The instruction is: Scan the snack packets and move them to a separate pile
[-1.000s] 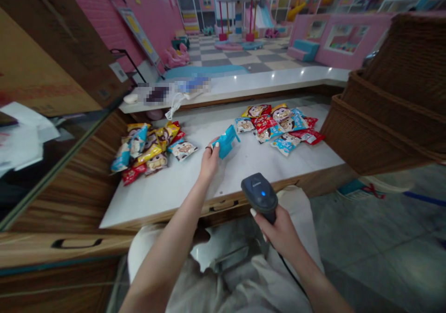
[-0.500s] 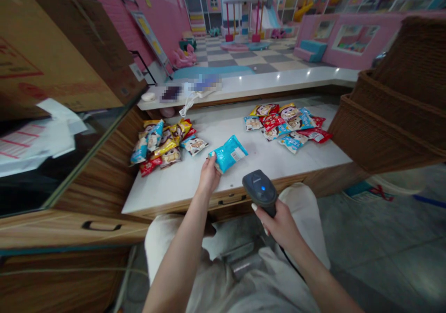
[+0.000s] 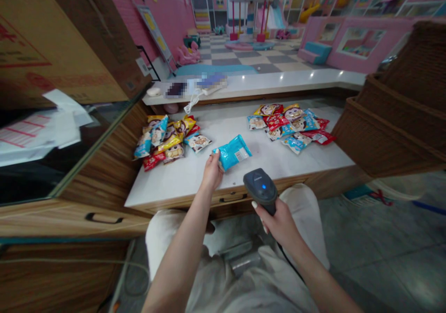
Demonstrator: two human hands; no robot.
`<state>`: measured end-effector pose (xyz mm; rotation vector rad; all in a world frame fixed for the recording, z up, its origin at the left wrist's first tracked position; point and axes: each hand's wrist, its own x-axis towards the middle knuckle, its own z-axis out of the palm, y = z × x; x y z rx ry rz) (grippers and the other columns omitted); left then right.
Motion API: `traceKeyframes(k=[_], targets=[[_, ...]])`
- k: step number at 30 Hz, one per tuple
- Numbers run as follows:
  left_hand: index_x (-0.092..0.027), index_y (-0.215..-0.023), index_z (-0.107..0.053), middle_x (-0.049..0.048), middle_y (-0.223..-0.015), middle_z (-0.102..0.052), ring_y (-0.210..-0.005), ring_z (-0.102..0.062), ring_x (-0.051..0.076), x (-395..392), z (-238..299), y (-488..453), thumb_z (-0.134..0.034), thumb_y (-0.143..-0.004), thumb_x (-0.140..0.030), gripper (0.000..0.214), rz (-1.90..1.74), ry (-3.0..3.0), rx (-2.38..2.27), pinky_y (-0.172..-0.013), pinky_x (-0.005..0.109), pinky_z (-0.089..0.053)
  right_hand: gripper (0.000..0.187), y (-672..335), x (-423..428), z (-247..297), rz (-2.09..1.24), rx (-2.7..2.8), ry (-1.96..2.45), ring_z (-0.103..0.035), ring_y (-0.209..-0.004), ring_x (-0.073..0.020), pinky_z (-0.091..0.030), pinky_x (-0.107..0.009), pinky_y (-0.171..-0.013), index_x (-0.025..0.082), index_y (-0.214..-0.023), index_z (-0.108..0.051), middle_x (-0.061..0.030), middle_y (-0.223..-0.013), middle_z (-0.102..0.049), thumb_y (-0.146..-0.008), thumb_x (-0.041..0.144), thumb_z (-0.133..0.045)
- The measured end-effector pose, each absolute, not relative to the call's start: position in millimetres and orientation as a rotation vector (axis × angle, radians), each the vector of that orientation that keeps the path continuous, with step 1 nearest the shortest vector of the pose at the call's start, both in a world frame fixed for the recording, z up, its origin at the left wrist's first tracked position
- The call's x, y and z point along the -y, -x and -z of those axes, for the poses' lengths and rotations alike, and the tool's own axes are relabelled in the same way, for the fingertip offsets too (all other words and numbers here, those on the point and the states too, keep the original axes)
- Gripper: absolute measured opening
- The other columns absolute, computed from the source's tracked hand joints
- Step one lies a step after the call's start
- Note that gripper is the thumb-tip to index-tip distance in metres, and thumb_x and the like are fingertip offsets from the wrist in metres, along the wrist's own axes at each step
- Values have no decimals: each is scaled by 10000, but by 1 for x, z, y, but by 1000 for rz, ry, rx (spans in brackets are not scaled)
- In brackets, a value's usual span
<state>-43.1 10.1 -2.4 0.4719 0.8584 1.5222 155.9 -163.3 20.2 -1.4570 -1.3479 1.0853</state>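
Note:
Pinched at its left end by my left hand (image 3: 212, 171) is a blue snack packet (image 3: 232, 153), its white barcode label facing up. My right hand (image 3: 278, 221) is closed around the handle of a dark barcode scanner (image 3: 260, 187) with a lit blue light on top. The scanner's head points toward the packet, with a gap between them. To the left on the white desk (image 3: 181, 180) lies a pile of snack packets (image 3: 169, 138) in yellow, blue and red. A second pile of similar packets (image 3: 294, 122) lies toward the back right.
At left, a large cardboard box (image 3: 69, 38) and white papers (image 3: 38, 134) rest on a glass-topped counter. Stacked wicker baskets (image 3: 393, 117) stand at the right edge. A raised white ledge (image 3: 258, 85) runs along the back, holding blurred items and a white cable (image 3: 192, 103).
The view has shifted slightly, so the surroundings appear a little to the right. Both hands keep their holds, and the packet and scanner stay nearly in place relative to each other.

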Motion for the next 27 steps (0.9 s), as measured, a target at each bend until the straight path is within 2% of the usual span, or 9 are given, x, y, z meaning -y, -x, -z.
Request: traceKeyframes(k=[7, 12, 18, 22, 25, 27], targets=[[-201, -1010, -713, 15, -939, -833, -1062, -818, 171, -12, 7, 43, -895, -932, -358, 252, -1560, -462, -855, -1126, 319, -589, 285, -158, 165, -19, -1092, 1359, 1429, -529, -387, -175, -413, -266, -406, 272, -780, -625, 42, -484, -564, -903, 513, -715], [-191, -1073, -720, 62, -1017, -854, -1132, -820, 230, -13, 8, 45, -915, -912, -386, 320, -1525, -477, -854, -1108, 374, -613, 294, -158, 165, -17, -1109, 1345, 1428, -525, -379, -175, -403, -268, -405, 271, -798, -641, 45, -486, -571, -902, 532, -729], [-195, -1035, -724, 73, -1017, -858, -1146, -821, 257, -14, 12, 46, -912, -879, -410, 326, -1531, -472, -881, -1073, 408, -636, 327, -162, 166, -15, -1103, 1331, 1453, -567, -401, -206, -417, -278, -405, 259, -815, -675, 49, -444, -543, -891, 568, -752], [-192, -1135, -769, 102, -1171, -848, -1258, -778, 287, -20, 5, 59, -865, -865, -480, 407, -1637, -676, -949, -1136, 432, -596, 344, -169, 165, -16, -1071, 1321, 1481, -613, -446, -222, -442, -278, -415, 238, -821, -699, 27, -458, -573, -878, 571, -763], [-206, -1323, -748, 117, -1353, -799, -1371, -709, 291, -30, -14, 85, -724, -975, -521, 470, -1810, -1083, -1178, -1222, 450, -524, 353, -172, 165, -19, -1049, 1306, 1490, -660, -500, -246, -470, -282, -433, 236, -801, -702, 9, -470, -591, -869, 576, -773], [-219, -1441, -698, 122, -1457, -752, -1439, -655, 289, -38, -28, 107, -614, -1047, -468, 474, -1836, -1444, -1423, -1273, 463, -470, 359, -173, 164, -21, -1045, 1301, 1487, -686, -529, -260, -487, -284, -445, 241, -787, -699, 1, -473, -597, -867, 582, -778]])
